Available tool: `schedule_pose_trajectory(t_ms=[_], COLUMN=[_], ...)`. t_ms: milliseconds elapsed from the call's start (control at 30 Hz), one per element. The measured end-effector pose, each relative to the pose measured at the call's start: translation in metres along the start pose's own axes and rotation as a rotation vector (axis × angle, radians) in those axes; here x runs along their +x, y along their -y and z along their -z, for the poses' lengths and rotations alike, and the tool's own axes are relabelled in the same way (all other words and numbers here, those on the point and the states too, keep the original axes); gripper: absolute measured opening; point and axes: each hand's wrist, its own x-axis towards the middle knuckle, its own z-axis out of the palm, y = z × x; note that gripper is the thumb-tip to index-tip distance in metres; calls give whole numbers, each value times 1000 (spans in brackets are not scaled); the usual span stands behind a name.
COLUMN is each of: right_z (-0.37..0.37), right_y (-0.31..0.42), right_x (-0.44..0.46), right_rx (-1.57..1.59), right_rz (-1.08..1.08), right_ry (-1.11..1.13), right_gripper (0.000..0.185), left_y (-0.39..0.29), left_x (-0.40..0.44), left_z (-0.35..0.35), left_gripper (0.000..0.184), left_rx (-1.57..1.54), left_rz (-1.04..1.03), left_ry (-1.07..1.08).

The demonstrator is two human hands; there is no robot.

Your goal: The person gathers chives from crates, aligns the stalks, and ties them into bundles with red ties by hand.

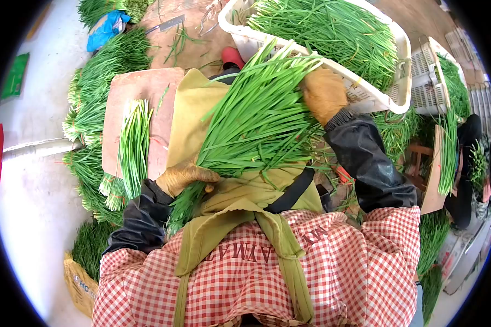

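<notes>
A big loose bunch of garlic chives point(256, 120) lies slantwise across my lap, over a mustard-coloured apron point(193, 103). My left hand point(188, 177), in a brown work glove, is closed on the lower left side of the bunch, its thumb over the leaves. At the upper right, beside the white crate's rim, my gloved right hand point(323, 95) is closed against the bunch; its fingertips are mostly hidden. To my left, a smaller bundle of chives point(135, 144) rests on a pinkish board point(117, 92).
A white plastic crate point(360, 98) full of chives stands ahead on the right, with another crate point(423, 76) beyond. Tied chive bundles point(112, 60) are piled along the left. A knife point(169, 24) and a blue plastic bag point(106, 31) lie farther ahead.
</notes>
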Motion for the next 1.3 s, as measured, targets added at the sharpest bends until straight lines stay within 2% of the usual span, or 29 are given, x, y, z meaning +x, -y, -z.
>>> schedule_pose_trajectory(t_ms=[33,100,167,200,267,300,333,367,400,433,500,533,567,667,733,767,833,867,900,967,1000,1033,1067,1100,1133,1167,1200,1233,1300], right_z=[-7,-28,-53,-64,-53,-21,22,45,68,83,79,76,50,27,1,4,17,21,27,37,42,46,36,13,-9,-33,-55,-39,-26], right_y=[-11,-55,-120,-162,-190,-186,-155,-138,-116,-92,-49,-29,-23,-6,-19,-24,-40,-47,-57,-79,-85,-93,-120,-139,-144,-149,-154,-139,-143], right_x=[-2,-11,-27,-52,-65,-56,-46,-35,-28,-21,-6,0,8,22,25,23,18,11,6,-5,-12,-20,-32,-39,-52,-66,-80,-88,-88], right_rx=[-2,-25,-79,-194,-301,-289,-229,-96,93,324,467,335,261,237,614,613,885,1021,1014,889,1056,1222,1125,1083,776,349,52,-32,300], right_rz=[-1,-90,-339,-207,-256,-435,-440,-389,-250,-111,94,140,287,258,346,336,-76,-144,-155,-235,-330,-421,-360,-452,-415,-234,15,-196,-304], right_ry=[0,-142,56,-16,102,297,218,112,-45,-123,-140,-59,-115,18,-346,-343,-8,-92,-93,-368,-456,-548,-428,-167,174,507,737,883,543], right_gripper=[14,15,19,20,23,25,28,38,57,63,59,53,46,38,32,32,27,24,24,24,26,29,36,32,32,34,38,38,41], left_y=[0,2,4,6,7,10,12,13,12,9,4,6,9,12,14,13,8,5,3,-3,-1,4,13,21,23,25,25,24,22], left_x=[1,4,7,8,9,9,10,11,12,12,10,10,9,7,7,6,4,5,5,-1,-3,-2,0,1,1,1,1,1,1], left_z=[2,8,13,13,12,11,13,17,20,16,4,4,5,7,9,12,23,26,25,22,18,22,32,40,40,39,38,36,31], left_gripper=[20,22,26,30,33,36,36,50,65,65,40,40,42,44,43,43,56,49,49,47,45,45,45,46,46,47,48,49,50], left_rx=[0,66,84,103,93,83,82,91,104,111,185,183,190,139,59,63,-2,44,47,-84,-264,-266,-313,-358,-331,-303,-285,-272,-246], left_rz=[0,-77,-89,-96,-115,-123,-117,-91,-66,-63,-160,-156,-155,-139,-131,-123,-23,33,37,-54,-97,-101,-98,-99,-94,-86,-78,-85,-98], left_ry=[2,26,29,31,11,-9,-4,-2,-1,1,-59,-69,-92,-103,-77,-70,68,83,94,293,322,322,322,317,241,165,138,130,113])
